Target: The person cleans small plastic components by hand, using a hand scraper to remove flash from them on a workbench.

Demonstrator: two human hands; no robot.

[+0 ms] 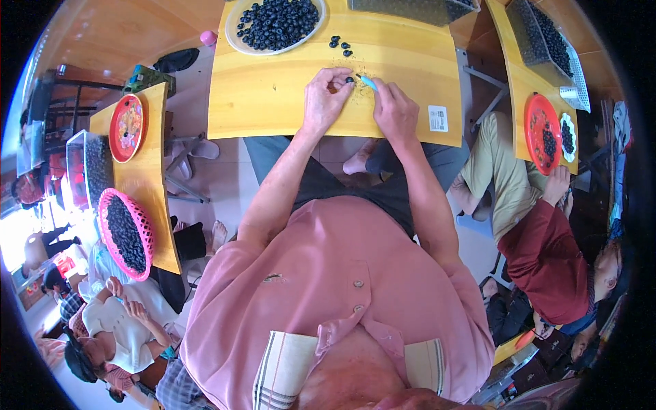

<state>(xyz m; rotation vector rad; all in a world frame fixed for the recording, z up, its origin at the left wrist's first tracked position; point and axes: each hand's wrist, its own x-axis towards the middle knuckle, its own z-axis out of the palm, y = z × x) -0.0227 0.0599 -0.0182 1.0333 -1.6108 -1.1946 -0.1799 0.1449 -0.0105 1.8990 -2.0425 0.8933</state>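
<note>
My left hand (326,99) is above the wooden table (260,102), its fingertips pinching a small round black piece (350,80). In my right hand (396,111) is a slim light-blue handled tool (367,83), its dark tip close to that piece. The tip is too small to tell its kind. Fine dark crumbs are scattered on the wood around both hands. Several similar black pieces (347,52) lie loose just beyond my fingers. A white bowl (237,46) heaped with them stands at the far left of the tabletop.
A clear bin (389,15) sits at the table's far edge, and a white label (438,119) at its right. Tables on both sides carry a pink basket (149,236), red trays (532,140) and clear bins of black pieces. Other people sit at left and right.
</note>
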